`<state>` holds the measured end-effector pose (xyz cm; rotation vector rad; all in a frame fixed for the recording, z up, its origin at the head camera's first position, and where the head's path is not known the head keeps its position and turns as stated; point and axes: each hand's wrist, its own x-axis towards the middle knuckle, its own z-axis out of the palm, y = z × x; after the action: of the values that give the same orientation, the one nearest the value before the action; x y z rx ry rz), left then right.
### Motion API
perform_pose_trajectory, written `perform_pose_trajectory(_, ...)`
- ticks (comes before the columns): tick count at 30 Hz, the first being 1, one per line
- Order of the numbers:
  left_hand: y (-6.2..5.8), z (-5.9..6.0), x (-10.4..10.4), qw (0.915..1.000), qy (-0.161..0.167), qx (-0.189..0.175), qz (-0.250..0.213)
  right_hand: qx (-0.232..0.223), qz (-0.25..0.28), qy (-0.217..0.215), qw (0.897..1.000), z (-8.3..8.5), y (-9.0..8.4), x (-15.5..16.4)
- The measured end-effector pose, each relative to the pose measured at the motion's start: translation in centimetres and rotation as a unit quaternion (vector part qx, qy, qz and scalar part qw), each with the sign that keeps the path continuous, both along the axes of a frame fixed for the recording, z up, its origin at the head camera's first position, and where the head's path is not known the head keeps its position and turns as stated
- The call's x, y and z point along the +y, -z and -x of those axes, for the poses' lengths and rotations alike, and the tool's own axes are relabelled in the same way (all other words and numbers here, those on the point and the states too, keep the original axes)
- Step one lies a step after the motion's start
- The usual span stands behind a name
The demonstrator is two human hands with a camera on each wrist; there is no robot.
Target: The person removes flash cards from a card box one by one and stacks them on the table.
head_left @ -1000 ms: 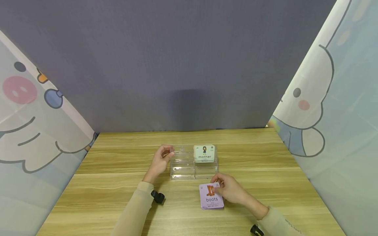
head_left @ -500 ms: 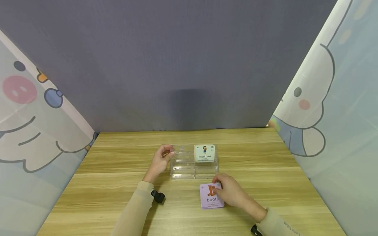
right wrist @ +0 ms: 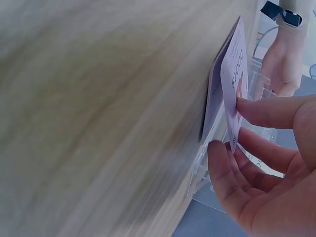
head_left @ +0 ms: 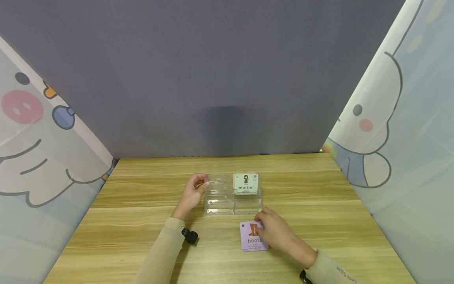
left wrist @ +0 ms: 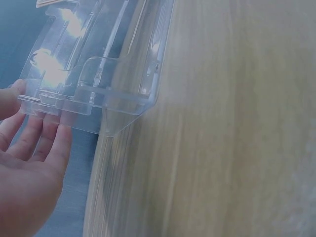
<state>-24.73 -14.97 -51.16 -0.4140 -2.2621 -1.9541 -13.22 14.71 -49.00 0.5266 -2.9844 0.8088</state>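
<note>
My left hand (head_left: 191, 197) grips the upper left side of a clear plastic tiered rack (head_left: 220, 204), thumb on one face and fingers behind, as the left wrist view shows. In front of the rack's right half, my right hand (head_left: 280, 234) pinches a purple "boots" flashcard (head_left: 253, 245) by its upper right part. The right wrist view shows that flashcard tilted away from another card (right wrist: 213, 96) beneath it. A pale green "mother" flashcard (head_left: 246, 184) tops a stack in the rack's upper right section.
The rack stands on a wood-grain table (head_left: 142, 244). Behind it hangs a grey curtain (head_left: 227, 79). Cartoon-printed curtains (head_left: 418, 138) enclose both sides. A black wrist camera (head_left: 190, 236) sits on the left sleeve.
My right hand has shifted slightly left at the boots flashcard, its wrist turning a little. The left hand and the rack hold still.
</note>
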Motion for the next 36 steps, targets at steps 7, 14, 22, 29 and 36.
perform_pose_trajectory(7, 0.03, 0.04, -0.07, 1.0, 0.001, 0.006, -0.001, -0.004, -0.01, 0.0, 1.0, -0.05, 0.09, -0.16)
perform_pose_trajectory(14, -0.45, -0.09, 0.01, 0.9994, 0.002, -0.034, -0.005, -0.008, -0.024, 0.0, 1.0, 0.03, 0.05, -0.34)
perform_pose_trajectory(22, -0.32, -0.07, 0.03, 0.999, -0.001, -0.045, -0.006, 0.004, -0.041, -0.006, 0.999, 0.13, 0.32, -0.45)
perform_pose_trajectory(29, -0.19, -0.1, 0.09, 0.9995, -0.001, -0.031, -0.002, 0.011, -0.046, -0.021, 0.999, 0.3, 0.66, -0.41)
perform_pose_trajectory(36, -0.25, 0.05, 0.02, 0.9992, 0.004, -0.039, -0.007, 0.018, -0.059, -0.032, 0.998, 0.5, 0.72, -0.42)
